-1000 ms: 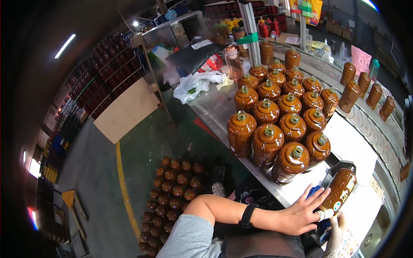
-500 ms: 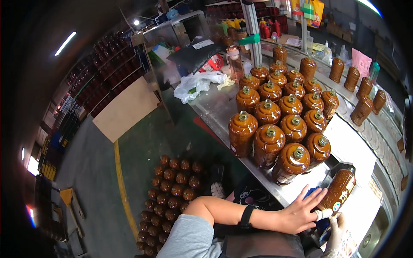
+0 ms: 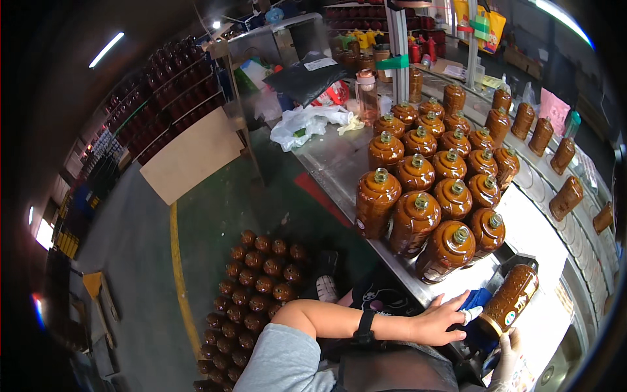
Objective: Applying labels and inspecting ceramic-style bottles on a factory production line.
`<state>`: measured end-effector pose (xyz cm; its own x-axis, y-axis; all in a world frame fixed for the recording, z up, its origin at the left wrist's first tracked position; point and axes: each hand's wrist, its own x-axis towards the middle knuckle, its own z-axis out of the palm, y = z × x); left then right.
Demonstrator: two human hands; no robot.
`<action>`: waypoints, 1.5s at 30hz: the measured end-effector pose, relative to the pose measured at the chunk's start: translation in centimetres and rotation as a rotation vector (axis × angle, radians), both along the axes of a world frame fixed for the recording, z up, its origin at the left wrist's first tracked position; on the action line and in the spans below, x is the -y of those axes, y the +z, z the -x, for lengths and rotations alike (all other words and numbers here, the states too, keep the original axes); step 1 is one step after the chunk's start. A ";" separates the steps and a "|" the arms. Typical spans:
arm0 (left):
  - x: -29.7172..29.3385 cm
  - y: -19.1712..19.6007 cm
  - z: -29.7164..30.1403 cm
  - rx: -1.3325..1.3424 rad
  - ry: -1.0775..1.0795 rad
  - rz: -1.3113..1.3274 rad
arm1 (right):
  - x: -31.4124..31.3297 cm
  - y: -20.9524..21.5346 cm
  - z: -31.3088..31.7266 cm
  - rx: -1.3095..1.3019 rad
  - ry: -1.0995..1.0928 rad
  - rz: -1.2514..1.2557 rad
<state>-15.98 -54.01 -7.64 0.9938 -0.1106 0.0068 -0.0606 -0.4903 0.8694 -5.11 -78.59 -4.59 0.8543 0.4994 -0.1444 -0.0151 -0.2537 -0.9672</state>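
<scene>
lying on its side at the near right edge of the steel table (image 3: 339,163), the brown jar (image 3: 511,299) rests tilted, its neck end pointing down toward the person and its base up and to the right against a dark holder (image 3: 522,262); it is a ribbed, amber-brown bottle with a glossy surface, a small round label near the neck and a pale rectangular label along its side; a blue cloth (image 3: 475,302) sits just beside its lower end; the left hand (image 3: 441,320) lies open with fingers spread, the fingertips touching the cloth and the jar's neck end, a white covering on one fingertip, and a black wristband (image 3: 364,328) on the forearm; the right hand (image 3: 506,356), in a pale glove, shows only in part at the lower edge just under the jar, and whether it is open or closed cannot be told; above the lying jar stands a tight cluster of upright brown jars (image 3: 431,189), same colour and ribbing, each with a greenish-gold cap; more jars (image 3: 565,196) stand spaced along a curved conveyor track to the right; a crumpled white plastic bag (image 3: 307,124) lies at the far end of the table; on the green floor to the left, a packed group of round brown jar tops (image 3: 261,287) is seen from above, beside a yellow floor line (image 3: 179,287).
</scene>
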 end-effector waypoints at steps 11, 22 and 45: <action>1.0 1.2 0.5 0.312 0.015 -0.107 | 1.4 -1.9 -0.4 0.012 -0.100 -0.018; 2.5 3.0 -0.7 0.528 -0.025 -0.368 | 1.2 -2.4 -0.4 0.040 -0.106 0.011; 2.4 1.4 -7.6 0.480 -0.019 -0.240 | 2.0 -0.7 -0.4 -0.088 -0.057 -0.005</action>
<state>-8.42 -56.43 -6.28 0.8828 -0.1829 0.4327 -0.4347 -0.6671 0.6049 -4.67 -80.61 -5.28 0.8655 0.4511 -0.2178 -0.1142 -0.2457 -0.9626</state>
